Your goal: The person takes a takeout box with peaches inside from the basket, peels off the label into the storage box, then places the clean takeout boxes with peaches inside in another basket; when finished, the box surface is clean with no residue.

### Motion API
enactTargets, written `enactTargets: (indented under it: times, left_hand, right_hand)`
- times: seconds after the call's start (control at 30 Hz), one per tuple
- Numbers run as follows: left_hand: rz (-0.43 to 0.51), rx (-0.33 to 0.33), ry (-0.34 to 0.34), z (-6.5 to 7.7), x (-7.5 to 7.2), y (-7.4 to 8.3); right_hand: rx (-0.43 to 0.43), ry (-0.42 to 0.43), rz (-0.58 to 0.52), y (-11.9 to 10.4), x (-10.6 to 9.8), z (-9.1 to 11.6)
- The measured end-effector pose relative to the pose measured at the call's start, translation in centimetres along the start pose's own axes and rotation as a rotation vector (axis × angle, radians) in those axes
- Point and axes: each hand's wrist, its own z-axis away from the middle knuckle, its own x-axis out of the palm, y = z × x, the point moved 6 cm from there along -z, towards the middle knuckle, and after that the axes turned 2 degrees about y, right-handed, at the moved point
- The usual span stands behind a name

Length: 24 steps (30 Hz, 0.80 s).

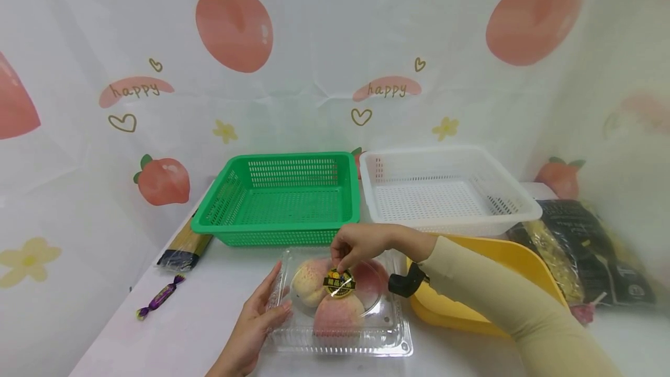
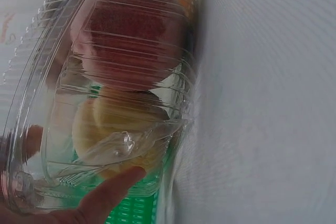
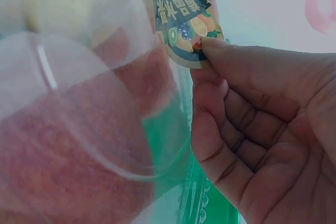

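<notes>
A white basket (image 1: 429, 199) stands beside a green basket (image 1: 285, 208) and behind a yellow tub (image 1: 513, 256). A candy (image 1: 159, 297) lies near a packet (image 1: 186, 244).

Gold-black sticker (image 1: 339, 285), pinkish peaches (image 1: 337, 314)

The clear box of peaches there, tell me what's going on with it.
A person's left hand rests against the left side of the clear box, while the right hand pinches the edge of the round label on its top. The label looks bent in the right wrist view; how much of it still sticks is hard to tell. Three peaches show inside. The green basket and white basket stand behind.
</notes>
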Motion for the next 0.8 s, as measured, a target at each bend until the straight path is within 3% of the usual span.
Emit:
enactTargets:
  times: [0.47,0.8]
  left_hand:
    - [-0.012,0.001,0.002,0.0,0.0,0.0]
    - [-0.027,-0.01,0.013,0.0,0.0,-0.2]
  right_hand:
    - [-0.003,0.074,-0.055,1.4,-1.7,1.9]
    - [0.039,0.149,-0.053,2.7,-2.6,4.2]
